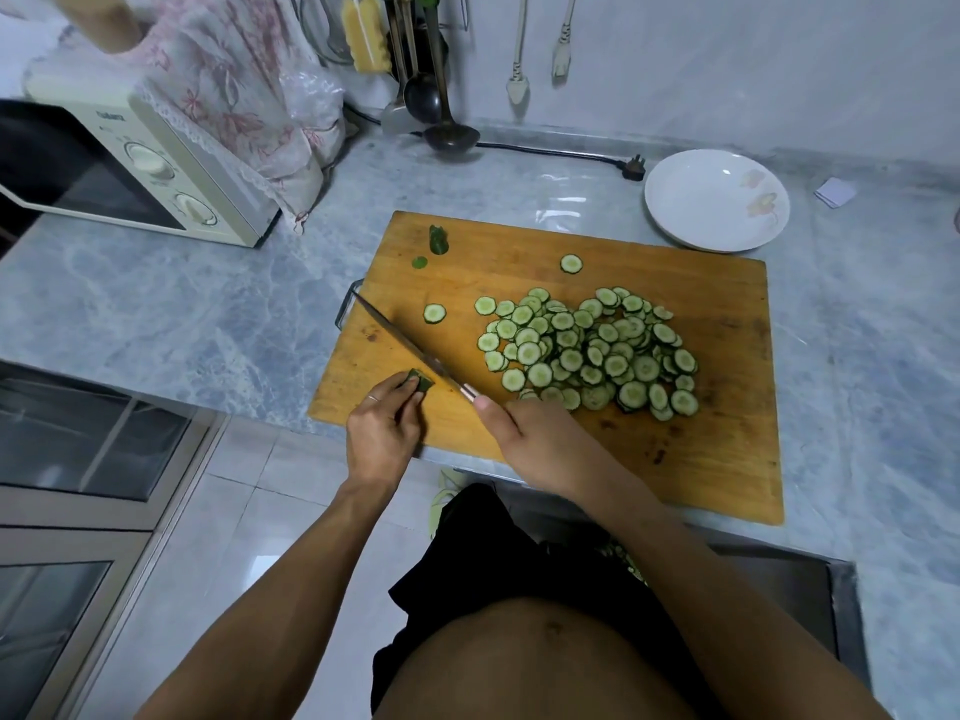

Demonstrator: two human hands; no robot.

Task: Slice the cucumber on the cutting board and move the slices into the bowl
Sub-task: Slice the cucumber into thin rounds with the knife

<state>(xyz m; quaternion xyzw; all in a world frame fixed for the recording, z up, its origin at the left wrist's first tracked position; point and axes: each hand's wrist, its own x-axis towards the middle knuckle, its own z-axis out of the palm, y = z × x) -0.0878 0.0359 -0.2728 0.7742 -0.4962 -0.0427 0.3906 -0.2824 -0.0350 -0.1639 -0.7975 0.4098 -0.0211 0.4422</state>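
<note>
At the lower left corner of the wooden cutting board [717, 459], the last cucumber stub [420, 383] sits pinched between the fingers [402, 392] of the left hand [382, 433], close to the board's near edge. Just right of it the knife [410, 348] lies slanted across the board, its tip reaching the left edge by the metal handle there, its grip wrapped in the right hand [540, 444], thumb laid along the top. Right of the blade, at mid-board, a heap of cucumber slices [587, 350] spreads too thickly overlapped to count; three single slices lie apart, one just beside the blade [434, 313], one higher toward the far edge [571, 264], and a small dark green one [419, 262] near the upper left corner beside one cut end piece [438, 239]. Bare wood remains along the board's right side and near edge. One white bowl [675, 200] stands on the desk [208, 314] just past the board's far right corner, holding no slices. Open grey desk stretches left of the board up to one microwave [130, 168] in the upper left of the frame, under a patterned cloth [228, 85]. One ladle [447, 132] hangs against the wall at top centre, and one plug [635, 167] lies on the desk left of the bowl.
</note>
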